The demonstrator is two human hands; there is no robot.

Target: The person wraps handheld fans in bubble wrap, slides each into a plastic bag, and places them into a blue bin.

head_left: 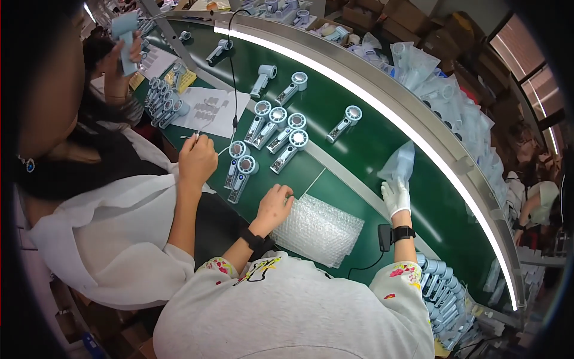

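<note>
My right hand, in a white glove, is closed on the lower end of a clear plastic bag above the green belt. A pale blue shape shows through the plastic. At the upper left edge of a bubble wrap sheet is my bare left hand. Its fingers are curled, and whatever may be in them is hidden. Beyond it, two light blue handheld fans lie side by side. Several more fans lie in a group farther up, and a single fan rests on the belt.
On the left, a co-worker's hand holds a thin white cable near a printed sheet. Another person lifts a light blue fan. Fans are stacked at lower right. A curved light strip borders the belt. Bagged items line the far side.
</note>
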